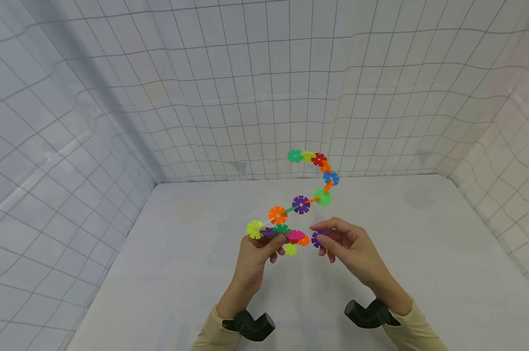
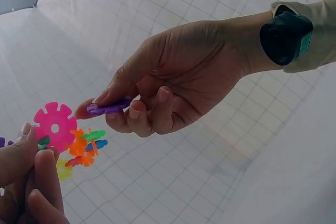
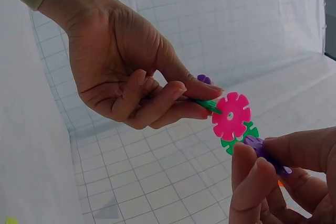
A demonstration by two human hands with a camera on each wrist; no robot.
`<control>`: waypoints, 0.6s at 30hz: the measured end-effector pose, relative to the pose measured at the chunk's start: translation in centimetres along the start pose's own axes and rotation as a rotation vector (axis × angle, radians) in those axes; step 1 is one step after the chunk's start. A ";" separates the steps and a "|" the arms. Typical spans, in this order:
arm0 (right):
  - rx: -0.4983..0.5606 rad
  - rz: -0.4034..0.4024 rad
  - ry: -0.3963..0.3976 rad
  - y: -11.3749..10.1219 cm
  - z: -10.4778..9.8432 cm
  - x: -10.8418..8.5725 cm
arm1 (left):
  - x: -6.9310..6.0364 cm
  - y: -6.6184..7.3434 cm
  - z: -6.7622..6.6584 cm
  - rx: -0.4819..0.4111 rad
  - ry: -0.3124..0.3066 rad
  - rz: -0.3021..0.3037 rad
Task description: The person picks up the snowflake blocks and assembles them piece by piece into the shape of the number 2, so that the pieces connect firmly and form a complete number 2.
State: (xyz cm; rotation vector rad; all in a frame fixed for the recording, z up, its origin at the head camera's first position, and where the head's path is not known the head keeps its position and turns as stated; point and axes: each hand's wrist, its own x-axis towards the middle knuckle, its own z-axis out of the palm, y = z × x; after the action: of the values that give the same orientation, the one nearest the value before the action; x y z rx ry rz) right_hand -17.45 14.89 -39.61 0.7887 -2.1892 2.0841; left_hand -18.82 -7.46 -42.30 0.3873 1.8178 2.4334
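A long curved chain of notched plastic snowflake discs (image 1: 301,204) in many colours arches up and away over the table. Near its close end, my left hand (image 1: 252,258) pinches a green disc (image 3: 207,105) between thumb and fingers. A pink disc (image 2: 55,127) is joined to that green one. My right hand (image 1: 354,251) pinches a loose purple disc (image 2: 109,107) by its edge, just right of the chain's near end. In the head view a gap shows between this purple disc and the orange disc (image 1: 304,240); fingers cover part of the purple disc.
A white table (image 1: 194,273) lies under both hands. White sheet walls with a dark grid (image 1: 255,97) stand behind and at both sides. Each wrist wears a black camera (image 1: 255,326) over a pale yellow sleeve (image 1: 216,334).
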 end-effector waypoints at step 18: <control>-0.137 -0.075 0.051 0.0 -0.2 -0.2 | -0.2 -0.1 0.3 0.035 -0.042 0.011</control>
State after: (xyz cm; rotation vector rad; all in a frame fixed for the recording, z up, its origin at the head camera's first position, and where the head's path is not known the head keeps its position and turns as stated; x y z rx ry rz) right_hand -17.31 15.16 -39.67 0.7835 -2.2118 1.8757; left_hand -18.54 -7.19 -42.39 0.4486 1.8491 2.3846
